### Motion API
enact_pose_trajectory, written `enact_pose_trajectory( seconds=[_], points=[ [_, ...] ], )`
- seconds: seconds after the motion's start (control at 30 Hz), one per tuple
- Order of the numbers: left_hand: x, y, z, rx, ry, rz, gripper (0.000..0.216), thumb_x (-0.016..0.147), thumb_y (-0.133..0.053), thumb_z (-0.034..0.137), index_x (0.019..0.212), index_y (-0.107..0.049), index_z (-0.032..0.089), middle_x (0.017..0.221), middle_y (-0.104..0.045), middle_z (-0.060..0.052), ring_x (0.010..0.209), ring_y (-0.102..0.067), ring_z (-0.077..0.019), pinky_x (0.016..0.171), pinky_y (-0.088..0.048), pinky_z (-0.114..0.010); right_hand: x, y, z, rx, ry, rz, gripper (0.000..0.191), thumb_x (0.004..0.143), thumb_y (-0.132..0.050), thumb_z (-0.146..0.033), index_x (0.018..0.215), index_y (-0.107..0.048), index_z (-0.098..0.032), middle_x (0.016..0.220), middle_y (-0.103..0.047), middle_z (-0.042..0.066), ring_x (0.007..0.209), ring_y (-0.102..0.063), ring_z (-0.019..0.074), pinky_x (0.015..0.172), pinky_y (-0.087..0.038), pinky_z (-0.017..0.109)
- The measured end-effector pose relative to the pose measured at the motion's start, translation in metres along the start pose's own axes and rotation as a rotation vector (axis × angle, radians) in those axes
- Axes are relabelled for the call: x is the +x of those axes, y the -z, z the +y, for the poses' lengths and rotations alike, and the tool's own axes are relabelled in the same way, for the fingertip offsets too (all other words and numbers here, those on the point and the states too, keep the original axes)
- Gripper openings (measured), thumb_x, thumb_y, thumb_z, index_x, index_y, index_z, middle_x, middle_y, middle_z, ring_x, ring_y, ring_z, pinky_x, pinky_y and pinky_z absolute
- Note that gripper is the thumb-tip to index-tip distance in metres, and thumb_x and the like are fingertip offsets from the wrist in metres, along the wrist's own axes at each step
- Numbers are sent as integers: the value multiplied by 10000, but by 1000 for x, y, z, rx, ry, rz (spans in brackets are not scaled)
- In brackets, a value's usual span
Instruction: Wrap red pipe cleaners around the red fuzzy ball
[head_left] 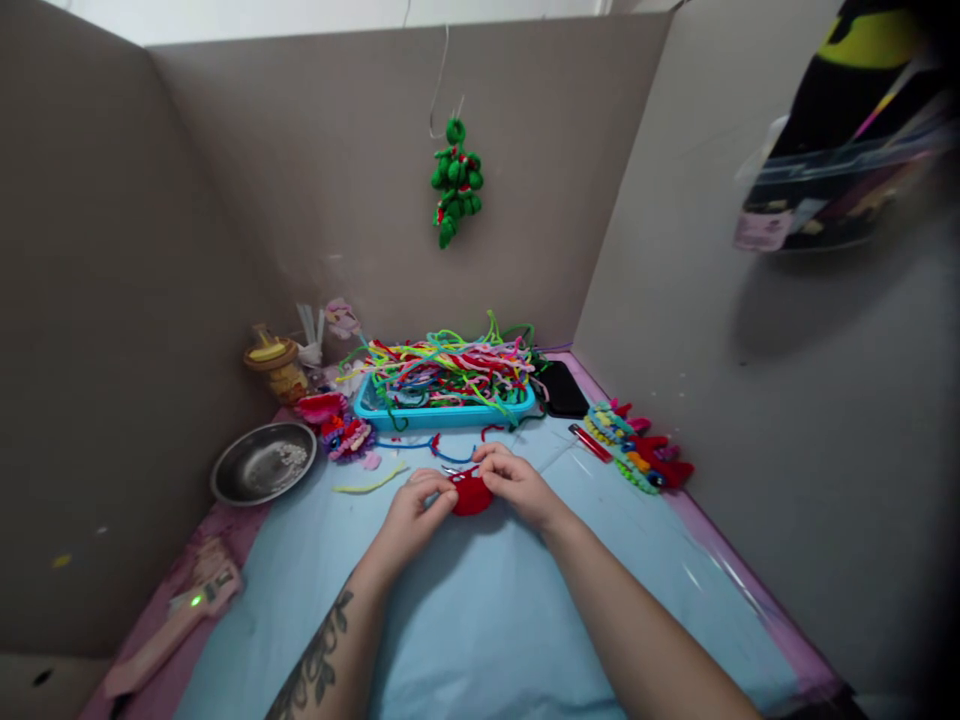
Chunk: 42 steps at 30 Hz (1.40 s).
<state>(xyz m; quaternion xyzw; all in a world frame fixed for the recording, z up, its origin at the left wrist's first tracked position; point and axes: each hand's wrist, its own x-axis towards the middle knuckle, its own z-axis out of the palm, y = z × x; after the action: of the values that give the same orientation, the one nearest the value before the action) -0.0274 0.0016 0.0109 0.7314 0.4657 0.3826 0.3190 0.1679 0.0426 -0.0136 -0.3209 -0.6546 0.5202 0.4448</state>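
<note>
Red and fuzzy, the small pipe-cleaner piece (470, 493) sits mid-table on the blue mat (480, 620), pinched from both sides: the left hand (415, 512) curls its fingers onto its left edge, and the right hand (517, 483) closes its fingertips on its top right. Toward the mat's far edge stands a blue tray (442, 412) heaped with pipe cleaners, a steel bowl (262, 462) at the far left corner, a red lighter (589, 442) and finished figures (637, 450) by the right edge.

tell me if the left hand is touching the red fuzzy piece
Touching. The head view shows the left hand pinching the left edge of the red fuzzy piece, with no gap; the right hand holds its other side.
</note>
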Motion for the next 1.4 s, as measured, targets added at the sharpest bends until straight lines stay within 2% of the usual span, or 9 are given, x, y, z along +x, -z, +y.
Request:
enact_pose_trajectory(
  seconds=[0.2, 0.3, 0.43, 0.8, 0.97, 1.1, 1.2, 1.3, 1.4],
  points=[
    [0, 3, 0, -33, -39, -12, 209, 817, -530, 321, 697, -629, 182, 826, -639, -67, 859, -571, -188, 834, -430, -331, 1, -7, 3, 29, 12, 62, 247, 774, -585, -407, 674, -596, -181, 918, -458, 46, 839, -506, 182, 783, -417, 314],
    [-1, 3, -3, -42, -16, -25, 213, 817, -526, 331, 712, -638, 183, 879, -640, -82, 940, -566, -205, 870, -424, -341, 1, -9, 2, -40, 32, 32, 221, 787, -564, -372, 673, -590, -184, 897, -467, 41, 850, -507, 186, 807, -407, 326],
    [-1, -1, -4, -19, 8, -37, 173, 786, -574, 332, 828, -665, 192, 976, -647, -103, 1003, -557, -229, 908, -406, -367, 1, -11, -6, -175, 60, 28, 177, 789, -553, -304, 656, -573, -188, 902, -484, 39, 905, -505, 194, 872, -373, 346],
    [-2, -3, 5, 64, -21, 19, 202, 824, -504, 291, 671, -597, 197, 750, -639, -48, 809, -566, -185, 841, -408, -346, -3, -13, -13, -130, 62, -66, 81, 787, -584, -260, 765, -623, -193, 996, -528, 55, 972, -528, 192, 908, -384, 353],
    [-2, -4, 6, 99, -57, 82, 178, 799, -523, 256, 639, -575, 199, 716, -634, -30, 761, -568, -176, 859, -386, -355, -4, -18, -13, -108, 78, -33, 108, 790, -576, -270, 720, -606, -192, 977, -530, 55, 944, -528, 195, 870, -402, 354],
    [-2, -4, 4, 113, -64, 72, 156, 787, -540, 229, 646, -600, 199, 714, -646, -25, 753, -572, -171, 880, -377, -357, -3, -21, -13, -125, 102, 16, 113, 782, -567, -248, 683, -581, -194, 922, -503, 44, 913, -521, 193, 853, -404, 350],
    [-2, -2, 4, 52, -7, -3, 156, 778, -556, 245, 658, -640, 191, 733, -662, -42, 779, -589, -182, 808, -422, -319, -2, -19, -11, -184, 94, -13, 97, 768, -556, -200, 674, -577, -192, 914, -501, 41, 916, -516, 195, 863, -392, 354],
    [-2, -2, 5, -29, 98, -84, 148, 775, -565, 260, 779, -695, 189, 823, -702, -54, 815, -617, -190, 777, -446, -294, -2, -18, -11, -257, 78, -41, 111, 751, -543, -152, 654, -580, -192, 904, -514, 41, 919, -515, 201, 866, -387, 366],
    [-2, -3, 7, -83, 187, -98, 179, 773, -570, 280, 835, -704, 179, 844, -722, -47, 796, -634, -190, 761, -457, -282, -3, -21, -14, -336, 86, -28, 118, 736, -547, -125, 653, -592, -194, 898, -520, 42, 930, -509, 206, 854, -394, 368]
  ],
)
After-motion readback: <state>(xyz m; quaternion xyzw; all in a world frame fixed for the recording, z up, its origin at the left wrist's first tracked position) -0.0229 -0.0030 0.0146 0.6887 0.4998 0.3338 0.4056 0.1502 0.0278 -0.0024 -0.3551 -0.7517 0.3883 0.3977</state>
